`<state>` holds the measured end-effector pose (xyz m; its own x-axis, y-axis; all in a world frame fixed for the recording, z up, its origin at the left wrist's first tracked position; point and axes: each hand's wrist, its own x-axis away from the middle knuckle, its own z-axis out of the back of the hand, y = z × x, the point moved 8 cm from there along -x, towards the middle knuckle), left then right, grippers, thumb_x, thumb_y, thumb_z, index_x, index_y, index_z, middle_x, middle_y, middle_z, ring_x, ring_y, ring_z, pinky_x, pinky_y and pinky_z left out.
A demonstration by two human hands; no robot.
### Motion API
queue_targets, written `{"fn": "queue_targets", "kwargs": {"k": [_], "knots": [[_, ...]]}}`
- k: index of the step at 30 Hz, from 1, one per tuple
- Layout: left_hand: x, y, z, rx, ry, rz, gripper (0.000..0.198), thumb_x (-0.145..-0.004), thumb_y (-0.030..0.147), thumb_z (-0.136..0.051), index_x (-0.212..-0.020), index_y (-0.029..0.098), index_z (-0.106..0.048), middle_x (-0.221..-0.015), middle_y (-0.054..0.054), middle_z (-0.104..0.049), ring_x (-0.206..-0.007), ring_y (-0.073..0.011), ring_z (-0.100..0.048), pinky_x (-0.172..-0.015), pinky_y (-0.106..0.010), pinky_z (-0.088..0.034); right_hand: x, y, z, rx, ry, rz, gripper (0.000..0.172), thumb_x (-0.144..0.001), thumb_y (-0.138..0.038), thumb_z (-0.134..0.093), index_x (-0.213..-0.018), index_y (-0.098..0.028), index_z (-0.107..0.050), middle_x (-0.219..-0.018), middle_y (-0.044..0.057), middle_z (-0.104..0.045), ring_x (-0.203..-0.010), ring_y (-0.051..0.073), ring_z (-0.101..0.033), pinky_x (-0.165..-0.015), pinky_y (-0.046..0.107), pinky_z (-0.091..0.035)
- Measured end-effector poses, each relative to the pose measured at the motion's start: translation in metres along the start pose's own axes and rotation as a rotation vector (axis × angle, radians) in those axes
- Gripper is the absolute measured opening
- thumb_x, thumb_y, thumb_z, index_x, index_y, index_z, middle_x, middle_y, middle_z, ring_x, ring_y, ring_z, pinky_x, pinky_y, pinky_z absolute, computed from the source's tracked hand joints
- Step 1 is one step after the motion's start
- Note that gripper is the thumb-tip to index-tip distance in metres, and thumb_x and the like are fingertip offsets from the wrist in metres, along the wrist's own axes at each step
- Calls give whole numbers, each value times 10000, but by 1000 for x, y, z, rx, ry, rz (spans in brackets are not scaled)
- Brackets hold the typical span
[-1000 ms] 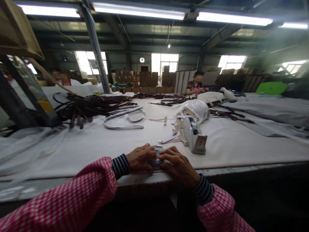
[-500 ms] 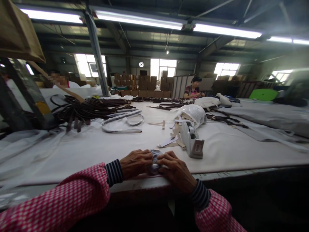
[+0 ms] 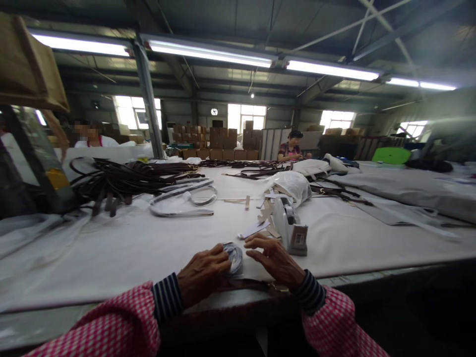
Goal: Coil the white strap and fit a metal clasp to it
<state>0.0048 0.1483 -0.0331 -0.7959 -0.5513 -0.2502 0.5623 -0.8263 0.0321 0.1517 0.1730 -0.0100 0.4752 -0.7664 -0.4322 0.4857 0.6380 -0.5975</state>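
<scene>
Left hand [image 3: 203, 275] curls fingers around strap roll [image 3: 234, 259] near table edge [image 3: 390, 271]; right hand [image 3: 273, 260] fingers spread, just apart; tape holder [image 3: 292, 233] close beyond.

This is a factory workshop for leather goods. A long work table [image 3: 111, 258] covered in white cloth carries bundles of dark leather straps [image 3: 126, 176], with a seated worker [image 3: 293, 148] at its far end. Stacked cardboard cartons [image 3: 219, 141] stand by the far wall, under fluorescent tube lights [image 3: 208, 55] and steel roof beams [image 3: 316, 89].
</scene>
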Motion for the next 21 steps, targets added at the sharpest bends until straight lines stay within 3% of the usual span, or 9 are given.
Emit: {"fn": "queue_targets", "kwargs": {"k": [2, 5, 8, 12, 15, 18, 21], "knots": [[0, 1, -2, -73, 1, 2, 123, -935, 267, -661, -882, 191, -579, -963, -42, -661, -959, -244, -544, -738, -341, -399, -11, 9, 12, 281, 77, -47, 137, -991, -181, -558, -1015, -200, -691, -1070, 44, -679, -993, 183, -632, -870, 287, -479], [1, 2, -2, -132, 38, 2, 73, -938, 214, -642, -907, 196, -579, -971, -34, -665, -978, -242, -559, -808, -374, -376, -28, 28, 11, 544, 59, -112, 177, -969, -96, -517, -1007, -178, -670, -1068, 72, -662, -1078, 206, -589, -909, 296, -454], [0, 5, 1, -135, 72, -14, 73, -947, 226, -623, -906, 188, -576, -970, -45, -671, -972, -240, -574, -913, -405, -357, -42, 49, -3, 609, 0, -145, 128, -914, -101, -592, -973, -170, -682, -1065, 89, -669, -1098, 237, -574, -885, 306, -460], [8, 6, 1, -95, -7, 46, 201, -924, 355, -658, -872, 189, -559, -986, -63, -674, -890, -245, -570, -800, -370, -394, -48, 70, -18, 670, -21, -187, 104, -961, -238, -610, -990, -195, -700, -1061, 75, -683, -1068, 233, -577, -908, 320, -451], [26, 5, 2, -54, -53, 107, 210, -860, 320, -718, -884, 205, -545, -1009, -49, -664, -926, -257, -559, -837, -384, -397, -47, 76, -22, 697, -1, -183, 160, -990, -294, -584, -955, -194, -704, -1063, 74, -677, -1072, 235, -563, -899, 319, -445], [43, 1, 10, 7, -22, 152, 179, -869, 312, -685, -923, 216, -545, -1010, -42, -648, -983, -268, -549, -915, -414, -382, -47, 78, -26, 718, 11, -153, 170, -996, -277, -569, -925, -183, -692, -1044, 72, -673, -1055, 237, -557, -878, 315, -443], [47, -8, 20, 118, -18, 235, 175, -895, 355, -626, -862, 212, -532, -917, -34, -619, -899, -250, -548, -829, -385, -399, -49, 79, -29, 737, 26, -123, 144, -994, -255, -561, -960, -173, -674, -1057, 77, -667, -1047, 243, -552, -878, 324, -441]]}}
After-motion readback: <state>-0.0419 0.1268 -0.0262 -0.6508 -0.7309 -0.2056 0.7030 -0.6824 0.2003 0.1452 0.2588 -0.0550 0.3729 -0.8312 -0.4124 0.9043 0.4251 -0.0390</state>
